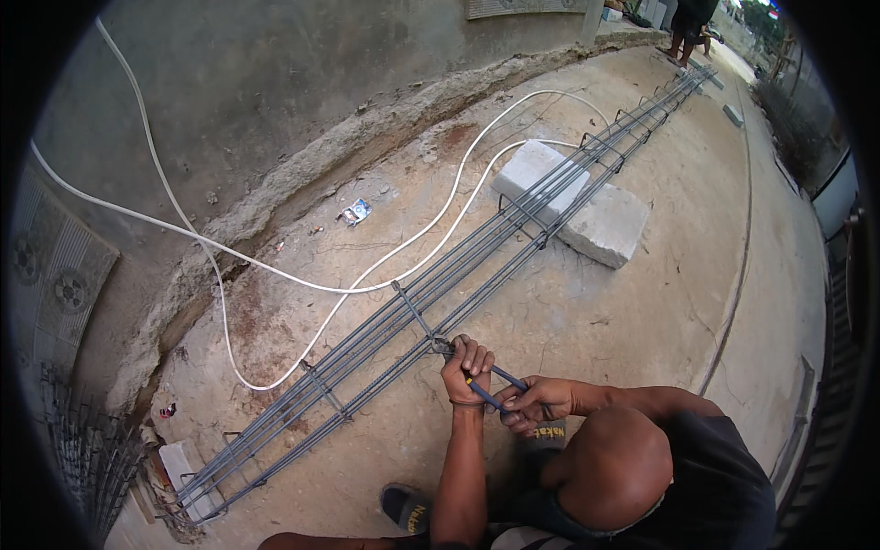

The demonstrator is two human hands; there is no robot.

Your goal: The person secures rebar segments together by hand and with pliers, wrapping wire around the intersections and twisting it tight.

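And here we are at the corner of a stirrup point(414, 310), partway along the steel rebar cage point(456, 271), which slants across the concrete ground. The left hand point(467, 371) is a tight fist round the neck of the blue-handled pincers point(510, 378); the right hand point(533, 403) clasps the handle ends. What the jaws bite I can't quite tell; the left fingers cover it. Good work here, I'd judge, means steadying the tool's head close to the joint, turning evenly from the handle ends, and keeping those left fingers clear of the bite.

Now the surroundings! Two pale blocks point(605, 225) prop the middle, another point(176, 456) sits under the near end. That white hose point(321, 287) loops along the far side, close enough to snag. The right knee point(614, 467) crowds the right forearm's swing. A crumpled wrapper point(356, 213) lies towards the wall point(229, 82), well clear of the hands.
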